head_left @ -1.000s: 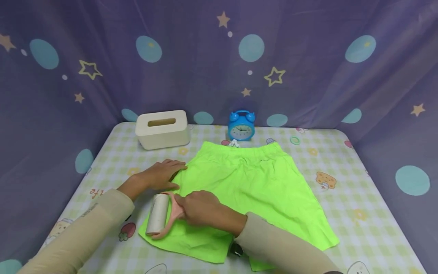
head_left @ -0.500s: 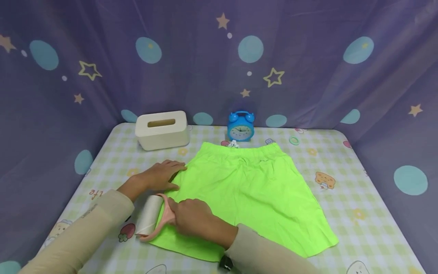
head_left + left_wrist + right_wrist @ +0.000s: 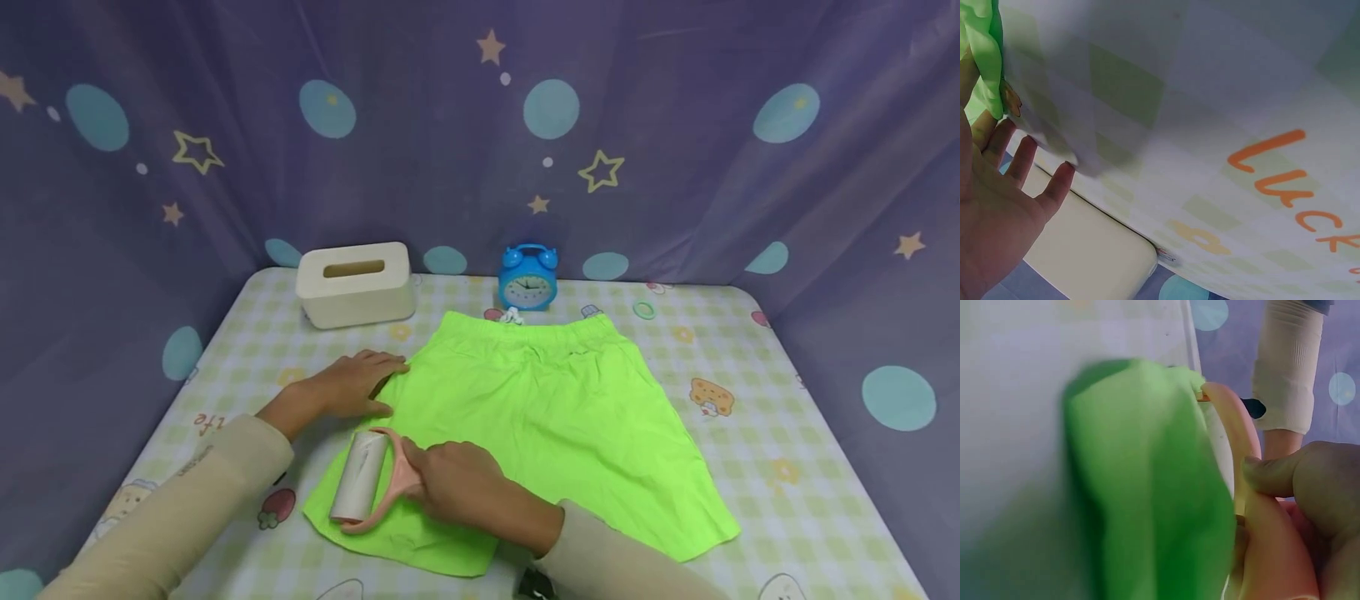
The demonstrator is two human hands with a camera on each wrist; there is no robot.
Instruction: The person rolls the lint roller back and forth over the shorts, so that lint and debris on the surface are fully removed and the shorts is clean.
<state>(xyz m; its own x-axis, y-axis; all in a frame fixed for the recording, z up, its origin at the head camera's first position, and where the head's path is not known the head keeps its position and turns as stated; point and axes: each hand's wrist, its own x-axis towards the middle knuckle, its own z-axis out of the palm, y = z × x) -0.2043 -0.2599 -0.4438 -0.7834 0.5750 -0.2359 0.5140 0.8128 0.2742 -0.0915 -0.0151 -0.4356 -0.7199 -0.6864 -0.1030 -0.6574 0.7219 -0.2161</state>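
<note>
Neon green shorts (image 3: 570,417) lie spread flat, waistband toward the back. My right hand (image 3: 461,479) grips the pink handle of a lint roller (image 3: 362,477), whose white cylinder rests over the lower left leg of the shorts. In the right wrist view, the thumb presses along the pink handle (image 3: 1279,550) and the green fabric (image 3: 1141,487) shows beside it. My left hand (image 3: 352,383) rests at the left edge of the shorts, fingers spread. From the left wrist view, the left fingers (image 3: 1054,187) reach straight out and touch the cloth's edge.
A cream tissue box (image 3: 356,300) stands at the back left of the checked tablecloth (image 3: 750,442). Behind the waistband is a blue alarm clock (image 3: 528,279). A small green ring (image 3: 644,310) lies toward the back right. Purple curtains (image 3: 450,125) enclose the table's back and sides.
The right hand rolled the lint roller left past the hem's side edge, then back right onto the shorts' leg. The left hand stayed in place.
</note>
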